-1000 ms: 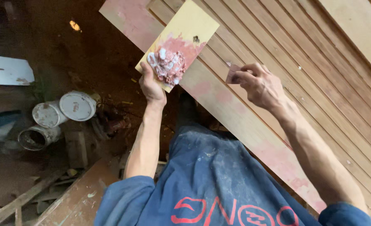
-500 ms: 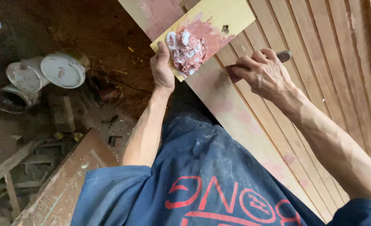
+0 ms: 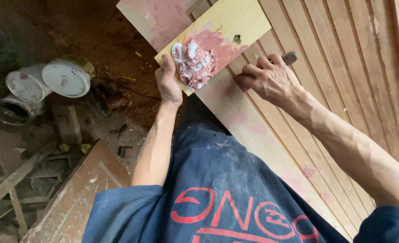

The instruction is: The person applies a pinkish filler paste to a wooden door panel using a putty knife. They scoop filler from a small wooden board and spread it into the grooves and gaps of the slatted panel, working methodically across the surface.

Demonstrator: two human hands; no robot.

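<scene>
Head view: left hand (image 3: 169, 83) grips yellow board (image 3: 226, 27) w/ pink-white putty (image 3: 195, 65).

Yellow board (image 3: 235, 24) smeared pink, pink-white putty (image 3: 194, 63), reddish-brown slatted panel (image 3: 334, 76)

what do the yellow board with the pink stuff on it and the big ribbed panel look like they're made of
The flat yellow board in the left hand looks like thin plywood or painted wood, smooth and matte. The pink-and-white lump on it looks like soft putty or filler, smeared and wet. The grooved reddish-brown panel looks like bare timber, with visible grain and pink patches.
</scene>
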